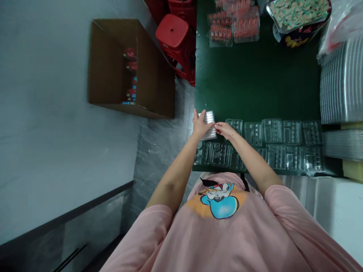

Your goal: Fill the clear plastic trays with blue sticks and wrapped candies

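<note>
A small stack of clear plastic trays [210,134] lies at the left front of the green table. My left hand [200,124] rests over it, thumb and fingers spread across the stack and gripping it. At its right edge is my right hand [223,129], fingers pinched together on the edge of a tray. Beside and below my hands, single clear trays [253,133] lie in two rows along the table's front edge; my right forearm covers part of them.
The green table [255,83] holds packs of red pieces [246,28], a tub of small pieces [299,15] and tall tray stacks [340,83] at the right. Left stand an open cardboard box [154,71] and red stools [172,32].
</note>
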`<state>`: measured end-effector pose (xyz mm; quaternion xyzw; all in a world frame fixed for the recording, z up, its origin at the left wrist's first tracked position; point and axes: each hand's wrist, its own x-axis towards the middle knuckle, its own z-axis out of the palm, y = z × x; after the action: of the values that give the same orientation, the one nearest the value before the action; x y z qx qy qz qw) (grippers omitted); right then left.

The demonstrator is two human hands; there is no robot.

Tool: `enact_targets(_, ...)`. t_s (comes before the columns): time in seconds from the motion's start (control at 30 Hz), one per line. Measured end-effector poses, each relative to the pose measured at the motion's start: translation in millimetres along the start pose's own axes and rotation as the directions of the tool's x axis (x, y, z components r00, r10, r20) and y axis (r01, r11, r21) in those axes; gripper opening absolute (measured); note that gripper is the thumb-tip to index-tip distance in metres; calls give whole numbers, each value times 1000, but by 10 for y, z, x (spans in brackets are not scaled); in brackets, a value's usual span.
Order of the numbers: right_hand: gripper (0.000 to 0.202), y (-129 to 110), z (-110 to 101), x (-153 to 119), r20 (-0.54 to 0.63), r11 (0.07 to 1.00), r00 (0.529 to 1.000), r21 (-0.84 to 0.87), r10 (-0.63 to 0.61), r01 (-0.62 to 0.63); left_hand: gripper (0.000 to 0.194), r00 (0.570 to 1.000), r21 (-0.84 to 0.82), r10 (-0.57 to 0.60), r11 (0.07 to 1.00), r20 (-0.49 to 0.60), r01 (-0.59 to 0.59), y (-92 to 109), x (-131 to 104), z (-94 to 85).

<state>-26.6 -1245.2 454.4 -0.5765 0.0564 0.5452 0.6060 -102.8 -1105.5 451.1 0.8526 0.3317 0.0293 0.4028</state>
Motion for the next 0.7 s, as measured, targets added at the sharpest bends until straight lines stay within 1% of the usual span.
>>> enact_targets(0.17,22,29,15,-2,-29,999,999,32,15,-14,88,1000,-9,-26,1000,-13,25,25,-7,18)
enact_targets(0.27,22,50,31,-19,-67,1000,998,11,15,-14,88,1000,-18,-27,999,-2,27,23,0,11)
enact_targets(0.4,19,62,84,-46,-118,997,990,-24,-76,73,88,1000,-3,-30,1000,-1,30,23,17,-14)
enact_targets(0.47,20,54,102,-45,-117,995,988,-36,-97,94,88,1000,14,-30,999,9,30,28,23,-30)
enact_targets(0.63,18,28,82,-3,-63,998,996,-16,-56,55,88,999,24,-14,1000,41,13,39,40,-70)
enact_targets(0.7,16,35,81,10,-70,998,996,-12,-56,56,89,999,28,-14,1000,53,12,46,44,-84)
